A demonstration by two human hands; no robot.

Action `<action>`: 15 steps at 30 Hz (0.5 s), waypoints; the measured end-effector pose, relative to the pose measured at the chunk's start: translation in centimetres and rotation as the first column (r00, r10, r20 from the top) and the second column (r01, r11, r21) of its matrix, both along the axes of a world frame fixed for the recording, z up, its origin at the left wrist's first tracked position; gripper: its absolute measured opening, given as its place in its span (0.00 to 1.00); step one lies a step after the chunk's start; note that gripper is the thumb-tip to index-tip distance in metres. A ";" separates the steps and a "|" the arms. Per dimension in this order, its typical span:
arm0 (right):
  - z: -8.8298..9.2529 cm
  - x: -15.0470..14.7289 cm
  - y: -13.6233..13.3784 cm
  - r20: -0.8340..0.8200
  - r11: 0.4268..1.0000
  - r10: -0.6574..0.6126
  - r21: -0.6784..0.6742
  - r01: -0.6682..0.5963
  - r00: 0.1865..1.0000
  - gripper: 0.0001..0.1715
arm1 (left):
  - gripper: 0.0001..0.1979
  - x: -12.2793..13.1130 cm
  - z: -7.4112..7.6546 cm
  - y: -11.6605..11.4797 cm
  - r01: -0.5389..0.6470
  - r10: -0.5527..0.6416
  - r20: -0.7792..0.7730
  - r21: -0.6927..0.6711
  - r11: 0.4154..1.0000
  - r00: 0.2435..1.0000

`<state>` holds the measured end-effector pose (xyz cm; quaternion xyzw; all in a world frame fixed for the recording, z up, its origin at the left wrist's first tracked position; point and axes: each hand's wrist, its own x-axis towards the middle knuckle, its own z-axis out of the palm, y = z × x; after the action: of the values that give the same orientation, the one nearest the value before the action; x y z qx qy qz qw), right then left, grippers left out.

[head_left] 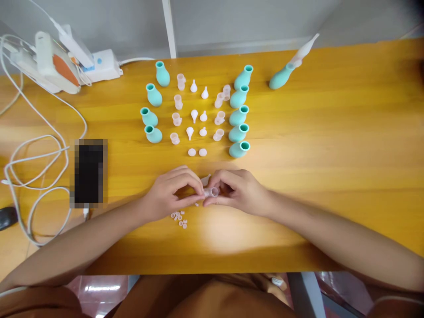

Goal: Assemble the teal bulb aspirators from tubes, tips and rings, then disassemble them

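Both hands meet over the front middle of the table. Between them is a small clear plastic tube piece (214,192), its round open end showing. My left hand (175,190) pinches it from the left with thumb and fingertips. From the other side, my right hand (240,190) grips it with curled fingers. A white pointed piece (206,180) shows just behind the fingertips; I cannot tell whether it is held. Several tiny clear rings (180,218) lie loose below my left hand. Beyond the hands stand rows of clear connectors (176,119) and white funnel-shaped tips (194,115).
Turquoise rubber bulbs (239,115) stand in columns on both sides. One assembled bulb with a clear nozzle (281,77) lies at the back right. At left are a blurred-out phone (88,173), looped white cables (36,185), a power strip (102,66) and a black mouse (7,217).
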<state>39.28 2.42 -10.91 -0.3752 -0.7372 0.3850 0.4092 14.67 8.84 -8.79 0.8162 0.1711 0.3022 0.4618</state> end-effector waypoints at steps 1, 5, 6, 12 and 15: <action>0.0 0.0 0.0 0.002 1.000 0.003 0.005 -0.003 1.000 0.18 | 0.07 0.0 0.0 0.0 0.008 -0.008 0.004 -0.008 1.000 1.000; -0.1 0.1 0.0 -0.005 1.000 0.015 0.008 -0.015 1.000 0.18 | 0.07 -0.1 -0.2 0.0 0.025 -0.024 0.008 -0.021 0.999 1.000; -0.2 0.1 0.0 -0.010 1.000 0.019 0.007 -0.019 1.000 0.18 | 0.07 -0.1 -0.2 0.1 0.023 -0.023 0.005 -0.018 1.000 1.000; -0.1 0.3 0.0 0.007 0.998 0.061 0.033 -0.062 0.998 0.19 | 0.07 -0.1 -0.3 0.2 0.026 -0.027 -0.010 -0.072 0.997 1.000; 0.0 0.4 0.1 0.023 0.994 0.082 0.064 -0.083 0.996 0.18 | 0.07 -0.1 -0.3 0.2 0.027 -0.029 -0.014 -0.118 0.993 0.999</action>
<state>39.64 2.49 -10.86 -0.3349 -0.7683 0.3739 0.3972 14.55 9.02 -9.06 0.7922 0.1808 0.2788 0.5118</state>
